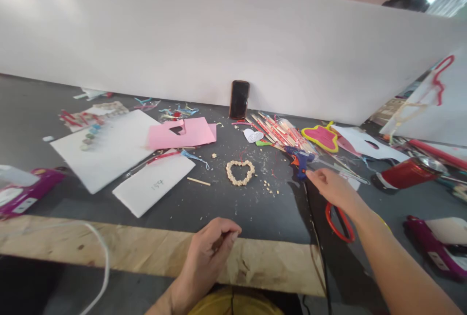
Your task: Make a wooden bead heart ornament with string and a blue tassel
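The blue glue gun [302, 163] is set right of the beaded heart [240, 182], its handle touched by the right hand [330, 186]; whether it is grasped cannot be told. The left hand [208, 251] is closed at the fingertips near the wooden front edge [277, 261]. The handle is best held firmly, the cord [313, 217] kept slack beside 1 red loop [343, 238]. Between heart and edge, moving room is offered.

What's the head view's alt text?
A person's right hand is at a small blue glue gun; the left hand is curled below a heart-shaped ring of small cream pieces on a dark grey table.
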{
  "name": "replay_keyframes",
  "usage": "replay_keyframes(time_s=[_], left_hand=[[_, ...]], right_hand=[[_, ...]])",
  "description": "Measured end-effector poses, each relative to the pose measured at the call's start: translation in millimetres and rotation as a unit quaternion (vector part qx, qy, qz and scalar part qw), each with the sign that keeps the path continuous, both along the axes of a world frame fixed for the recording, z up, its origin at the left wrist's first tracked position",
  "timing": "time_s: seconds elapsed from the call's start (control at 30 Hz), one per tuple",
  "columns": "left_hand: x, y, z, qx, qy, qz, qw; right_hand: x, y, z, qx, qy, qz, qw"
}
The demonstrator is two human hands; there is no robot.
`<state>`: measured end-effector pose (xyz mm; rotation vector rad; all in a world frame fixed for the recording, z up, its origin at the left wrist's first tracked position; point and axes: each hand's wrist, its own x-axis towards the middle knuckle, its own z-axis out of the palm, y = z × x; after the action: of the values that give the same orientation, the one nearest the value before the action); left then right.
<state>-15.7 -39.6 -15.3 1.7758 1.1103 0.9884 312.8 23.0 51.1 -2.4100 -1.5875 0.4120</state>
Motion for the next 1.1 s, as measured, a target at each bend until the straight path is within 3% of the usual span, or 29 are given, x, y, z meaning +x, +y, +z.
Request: replay_keyframes(time_s=[0.2,0.43,0.57,0.7,0.77,0.87,0.97,1.1], left_hand=[[1,5,5.1,0.006,-0.009,0.012,1.0],[1,6,11.5,0.025,-0.015,0.014,0.999],[0,7,10.1,0.055,-0.049,0.0,0.997],[-1,7,6.6,0.067,-0.07,-0.015,0.995],[-1,7,5.9,0.058,-0.07,-0.017,0.996],[2,5,8.0,-0.002,-0.067,0.017,0.998],[6,6,14.3,-0.109,-0.096,0.057,0.988],[10,14,23.5,-0.248,-0.206,0.07,0.944]], right_hand=[[0,35,-4.8,-0.029,0.093,-0.036,0.995],[-3,32,-2.1,0.035,0.26,-0.1,0.96],[-6,11,6.8,0.1,0.371,-0.12,0.915],[-10,-30,17.6,0.18,0.43,-0.129,0.875],[-13,-54,19.2,0.22,0.495,-0.109,0.833],[-24,-82,12.4,0.213,0.535,-0.064,0.815],[-48,-100,-2.9,0.18,0.587,-0.039,0.789],[-90,-113,-21.1,0.106,0.669,-0.107,0.727]])
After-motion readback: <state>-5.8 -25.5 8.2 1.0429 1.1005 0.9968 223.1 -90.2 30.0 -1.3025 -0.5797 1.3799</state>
